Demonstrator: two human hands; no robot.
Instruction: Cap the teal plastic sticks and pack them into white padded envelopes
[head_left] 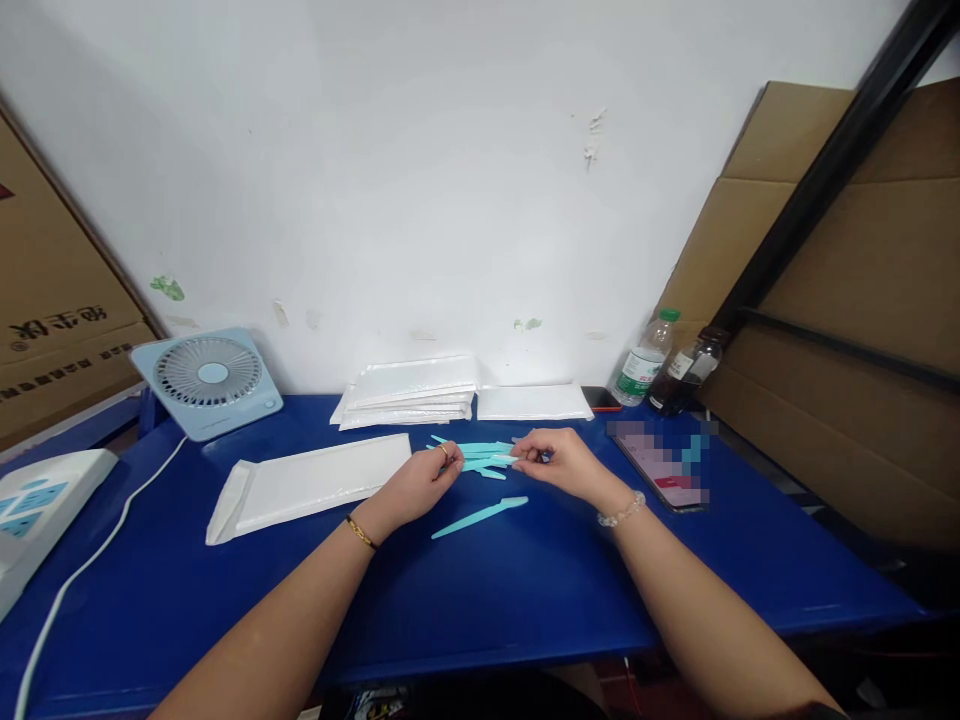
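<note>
A small pile of thin turquoise plastic sticks [480,452] lies on the blue table [480,590]. My left hand [421,482] rests at the pile's left end, its fingers pinched on the sticks. My right hand [559,460] pinches the right end of the same sticks. One separate turquoise stick [480,517] lies alone on the table just in front of both hands. A white padded envelope [307,487] with its flap open lies flat to the left of my left hand.
A stack of white padded envelopes [411,392] and one more envelope [534,402] sit by the wall. A small blue fan [208,378] stands at left with a white cable. A phone [664,465], two bottles [645,362] and cardboard [840,330] are at right.
</note>
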